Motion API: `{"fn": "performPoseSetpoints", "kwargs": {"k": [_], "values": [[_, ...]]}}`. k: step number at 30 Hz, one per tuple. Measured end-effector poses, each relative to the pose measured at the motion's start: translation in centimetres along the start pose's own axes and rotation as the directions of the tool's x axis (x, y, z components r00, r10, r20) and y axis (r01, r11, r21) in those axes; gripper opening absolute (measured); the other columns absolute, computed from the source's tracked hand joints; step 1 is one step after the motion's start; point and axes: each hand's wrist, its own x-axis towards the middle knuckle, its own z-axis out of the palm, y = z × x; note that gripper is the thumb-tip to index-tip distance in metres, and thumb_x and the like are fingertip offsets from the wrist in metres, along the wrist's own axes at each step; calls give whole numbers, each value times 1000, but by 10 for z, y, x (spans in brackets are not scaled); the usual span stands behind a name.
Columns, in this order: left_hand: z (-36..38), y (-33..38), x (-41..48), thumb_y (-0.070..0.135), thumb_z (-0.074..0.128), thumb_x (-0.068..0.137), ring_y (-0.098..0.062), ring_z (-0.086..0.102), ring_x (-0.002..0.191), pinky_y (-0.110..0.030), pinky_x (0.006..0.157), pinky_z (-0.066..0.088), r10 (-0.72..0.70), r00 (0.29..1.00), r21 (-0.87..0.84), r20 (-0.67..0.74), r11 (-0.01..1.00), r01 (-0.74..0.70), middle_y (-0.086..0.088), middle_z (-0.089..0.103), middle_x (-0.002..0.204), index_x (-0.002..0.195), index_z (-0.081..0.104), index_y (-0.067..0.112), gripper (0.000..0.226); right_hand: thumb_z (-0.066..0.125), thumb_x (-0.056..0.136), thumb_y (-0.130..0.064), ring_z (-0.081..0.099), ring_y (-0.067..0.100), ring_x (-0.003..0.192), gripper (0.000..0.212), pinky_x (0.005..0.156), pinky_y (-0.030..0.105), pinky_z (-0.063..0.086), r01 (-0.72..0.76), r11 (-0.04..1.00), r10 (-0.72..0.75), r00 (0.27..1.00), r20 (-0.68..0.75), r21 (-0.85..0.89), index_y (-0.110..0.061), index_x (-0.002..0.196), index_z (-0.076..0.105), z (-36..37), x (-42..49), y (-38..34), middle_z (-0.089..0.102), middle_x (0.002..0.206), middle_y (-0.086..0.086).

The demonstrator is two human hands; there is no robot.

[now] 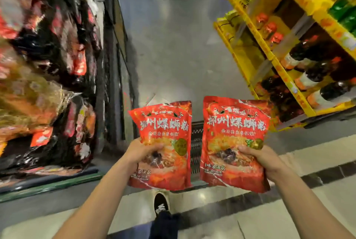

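**Two red packets held up side by side above the aisle floor**

The left red packet is gripped at its lower left edge by the left hand. The thumb is laid across the printed front, and the other fingers are hidden behind the packet. The right red packet is gripped at its lower right edge by the right hand, with the thumb likewise pressed on the front and the remaining fingers concealed behind. Both packets are held upright with their fronts turned to the camera, just beside each other, with a narrow gap left between them. Both bare forearms are stretched forward from the bottom corners of the view and angled inward toward the packets.

Through the gap, part of a black basket is seen behind the packets. A black shoe with white laces is planted on the tiled floor below the left packet. To the left, a shelf of dark and red bags is blurred. To the right, a yellow shelf is filled with dark bottles with orange caps.
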Motion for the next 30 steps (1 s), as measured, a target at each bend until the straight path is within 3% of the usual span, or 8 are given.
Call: {"fn": "performPoseSetpoints", "kwargs": {"k": [4,10,14,16,20,24,28,30], "values": [[19,-33,61,26,93,65,-26,74,90,-49,90,57,-126,991,-33,-54,992,124,-2,78,95,105,70,17,47,99,10,-45,75,31,81,107,76,39,56,-90,995,92,995,35,-52,-5,105,69,-1,75,21,76,95,15],[78,-94,161,21,91,69,-24,72,82,-40,85,58,-234,966,-80,-110,971,226,-2,77,88,93,71,17,31,90,59,-19,73,27,78,50,78,38,55,-151,965,157,988,7,-214,-7,103,69,-13,205,66,77,85,7],[111,-143,228,37,99,35,-27,74,95,-48,96,55,-306,943,-117,-131,949,291,-4,78,100,105,73,15,78,85,71,-12,72,14,63,32,68,31,53,-187,945,202,979,29,-268,-10,98,69,-24,291,111,76,72,-3],[124,-170,261,37,99,34,-29,74,95,-51,96,55,-332,934,-136,-131,939,315,-5,78,99,106,73,14,79,85,73,-11,73,18,70,30,67,32,54,-202,933,228,972,52,-297,-12,98,69,-25,329,137,77,81,0],[142,-222,312,22,95,60,-20,73,95,-42,97,54,-353,921,-98,-166,935,341,1,77,100,101,71,21,48,87,71,-13,73,25,83,33,75,36,56,-256,907,290,955,56,-334,-14,99,69,-21,391,192,77,91,5],[152,-269,350,32,100,44,-18,73,96,-40,97,54,-382,912,-38,-149,924,381,3,78,97,99,75,21,61,89,67,-13,72,22,83,39,76,34,56,-282,897,321,945,62,-341,-15,100,70,-11,436,240,76,94,4],[162,-308,388,32,100,43,-19,74,97,-42,97,55,-437,894,-40,-98,900,435,2,78,102,109,74,18,73,88,69,-13,71,23,88,39,69,31,53,-369,875,405,913,54,-314,-17,101,68,-4,470,282,74,95,3],[165,-328,408,24,97,52,-21,74,95,-42,93,57,-482,874,-66,-63,876,478,-2,78,103,112,72,15,66,86,71,-10,71,23,85,33,64,30,52,-401,862,436,899,51,-309,-18,97,67,-1,485,302,73,95,5]]}}
